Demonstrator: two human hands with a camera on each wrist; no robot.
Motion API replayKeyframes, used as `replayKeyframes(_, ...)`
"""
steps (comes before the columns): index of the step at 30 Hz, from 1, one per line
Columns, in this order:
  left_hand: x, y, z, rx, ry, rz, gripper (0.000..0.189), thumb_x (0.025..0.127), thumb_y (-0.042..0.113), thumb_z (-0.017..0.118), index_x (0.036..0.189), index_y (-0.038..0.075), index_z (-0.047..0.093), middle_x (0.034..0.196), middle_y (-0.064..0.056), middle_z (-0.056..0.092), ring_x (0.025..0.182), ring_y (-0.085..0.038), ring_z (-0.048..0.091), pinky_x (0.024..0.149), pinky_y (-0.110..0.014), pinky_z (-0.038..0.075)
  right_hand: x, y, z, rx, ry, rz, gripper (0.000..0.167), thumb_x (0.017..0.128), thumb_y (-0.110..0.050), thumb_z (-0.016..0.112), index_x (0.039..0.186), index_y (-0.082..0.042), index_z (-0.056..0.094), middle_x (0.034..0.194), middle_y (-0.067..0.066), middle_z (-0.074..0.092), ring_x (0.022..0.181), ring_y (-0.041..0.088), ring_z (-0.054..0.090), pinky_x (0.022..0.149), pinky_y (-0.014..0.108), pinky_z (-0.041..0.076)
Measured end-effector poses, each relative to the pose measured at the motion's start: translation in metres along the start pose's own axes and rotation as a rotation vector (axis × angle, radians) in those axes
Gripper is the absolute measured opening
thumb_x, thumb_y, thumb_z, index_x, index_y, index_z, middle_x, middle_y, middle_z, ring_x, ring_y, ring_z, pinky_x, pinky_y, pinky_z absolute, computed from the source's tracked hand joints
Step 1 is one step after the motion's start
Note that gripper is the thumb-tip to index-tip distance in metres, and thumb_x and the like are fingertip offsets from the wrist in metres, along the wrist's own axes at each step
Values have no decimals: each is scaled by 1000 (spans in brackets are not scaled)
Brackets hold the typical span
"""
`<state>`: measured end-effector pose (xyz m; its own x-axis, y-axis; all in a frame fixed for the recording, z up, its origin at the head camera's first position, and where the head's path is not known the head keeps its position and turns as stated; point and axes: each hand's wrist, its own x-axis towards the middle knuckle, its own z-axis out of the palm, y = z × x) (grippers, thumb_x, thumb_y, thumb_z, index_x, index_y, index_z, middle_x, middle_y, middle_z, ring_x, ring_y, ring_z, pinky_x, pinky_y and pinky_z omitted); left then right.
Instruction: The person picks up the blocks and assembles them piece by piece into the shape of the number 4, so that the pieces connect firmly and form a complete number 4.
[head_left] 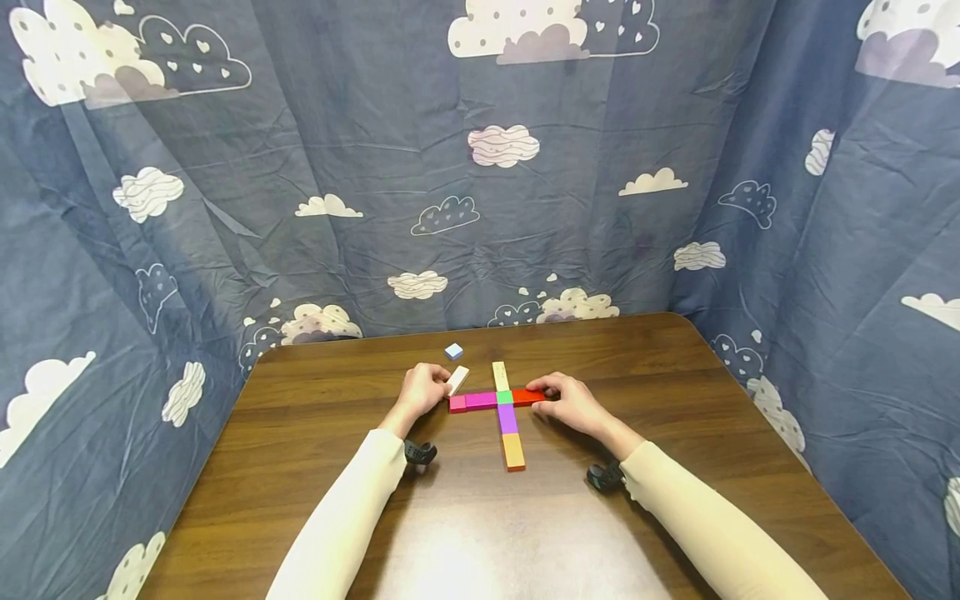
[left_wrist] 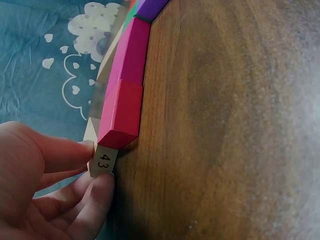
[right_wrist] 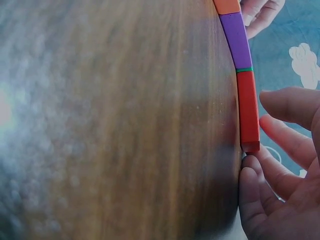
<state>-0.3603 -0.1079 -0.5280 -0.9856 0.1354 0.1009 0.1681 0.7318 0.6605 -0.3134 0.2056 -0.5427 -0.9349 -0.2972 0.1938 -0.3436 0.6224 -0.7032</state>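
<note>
My left hand [head_left: 423, 388] pinches a pale wooden block [head_left: 458, 379] between thumb and fingers. In the left wrist view the number 43 shows on this block's end, right beside the short pink block [left_wrist: 120, 112]. The pink block continues the line of the magenta block [head_left: 482, 401], which runs to a green block [head_left: 505, 397] at the middle of a cross. From there a red block [head_left: 525, 397] extends right, under my right hand [head_left: 573, 404]. Its fingers are loosely bent about the red block's outer end, fingertips close to it.
A cream block [head_left: 500, 375] forms the cross's far arm. The purple block [head_left: 507, 418] and orange block [head_left: 513, 452] form the near arm. A light blue block [head_left: 453, 352] lies near the far edge of the wooden table [head_left: 337, 375]. A cloud-patterned curtain [head_left: 525, 250] hangs behind.
</note>
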Motion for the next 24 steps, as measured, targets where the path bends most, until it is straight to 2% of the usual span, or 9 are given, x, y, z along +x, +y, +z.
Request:
replayKeyframes(6, 0, 2, -1, 3, -1, -8, 18, 83, 12, 77, 101, 9, 79, 79, 1, 72, 77, -17, 63, 74, -33, 49, 1, 0, -2, 20, -10, 11, 38, 82, -14, 81, 119, -10, 73, 111, 9, 68, 97, 24, 63, 88, 44, 49)
replayKeyframes(14, 2, 0, -6, -28, 0, 17, 20, 84, 14, 76, 101, 5, 78, 84, -3, 74, 80, -18, 66, 75, -34, 52, 2, 3, -3, 79, -26, 39, 40, 83, -13, 79, 122, -7, 71, 108, 11, 69, 92, 22, 61, 80, 34, 47)
replayKeyframes(18, 8, 2, -11, -25, 30, 15, 19, 86, 17, 76, 101, 5, 77, 87, -4, 75, 85, -21, 68, 79, -38, 52, 3, 5, -3, 107, -34, 46, 40, 84, -12, 78, 123, -6, 71, 109, 13, 69, 93, 23, 60, 79, 33, 46)
replayKeyframes(24, 23, 3, -19, -30, 123, 37, 16, 86, 14, 75, 100, 5, 76, 87, -5, 74, 86, -24, 69, 81, -42, 51, 3, 8, -1, 107, -27, 45, 39, 85, -13, 78, 123, -8, 71, 111, 13, 68, 92, 20, 59, 80, 32, 46)
